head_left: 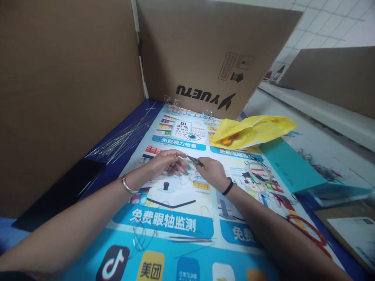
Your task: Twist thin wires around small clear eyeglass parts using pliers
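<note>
Observed by head view. My right hand (211,171) was closed around a pair of pliers (197,161), nose pointing left. My left hand (164,163) was partly curled, fingertips at the plier nose; I could not tell whether its fingers pinched anything. A thin wire loop (183,180) showed just below, between the hands, above the printed sheet (93,246) on the desk.

Risks, my judgement: the nose could have nipped a left fingertip, being so close; a weak grip might have let the wire spring or twist out of shape; loose wire (140,234) nearer me could have snagged a forearm.

Count: pliers, one; yellow bag (252,130), one; silver bracelet (127,184), one; black wristband (227,186), one; silver coil (268,171), one bundle, turns unclear. Straight wires (129,134) at left: many, too fine to number.
</note>
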A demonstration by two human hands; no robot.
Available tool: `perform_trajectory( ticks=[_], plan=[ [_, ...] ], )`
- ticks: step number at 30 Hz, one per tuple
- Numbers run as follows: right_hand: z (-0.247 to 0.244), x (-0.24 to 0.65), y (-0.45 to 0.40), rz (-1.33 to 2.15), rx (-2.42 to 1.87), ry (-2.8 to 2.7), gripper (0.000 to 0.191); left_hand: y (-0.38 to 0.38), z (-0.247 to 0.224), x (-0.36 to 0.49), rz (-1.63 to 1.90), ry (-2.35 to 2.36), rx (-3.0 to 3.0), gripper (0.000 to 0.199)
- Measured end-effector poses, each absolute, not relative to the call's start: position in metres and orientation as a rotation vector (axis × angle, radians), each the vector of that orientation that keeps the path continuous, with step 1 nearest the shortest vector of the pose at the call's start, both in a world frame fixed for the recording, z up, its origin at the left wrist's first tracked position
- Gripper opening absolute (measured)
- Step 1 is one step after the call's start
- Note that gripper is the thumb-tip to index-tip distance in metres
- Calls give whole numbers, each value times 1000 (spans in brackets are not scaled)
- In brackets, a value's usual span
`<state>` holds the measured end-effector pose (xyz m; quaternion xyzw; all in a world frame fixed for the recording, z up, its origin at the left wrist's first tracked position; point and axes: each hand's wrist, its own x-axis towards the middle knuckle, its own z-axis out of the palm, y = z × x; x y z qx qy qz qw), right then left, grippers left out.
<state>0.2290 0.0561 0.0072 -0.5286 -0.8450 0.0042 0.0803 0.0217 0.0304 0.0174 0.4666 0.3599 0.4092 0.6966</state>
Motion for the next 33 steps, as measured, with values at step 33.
perform_trajectory(
  ticks=[33],
  plan=[
    [16,226,51,121,-1562,-2549,19,26,16,41,1207,1187,1259,23]
  ],
)
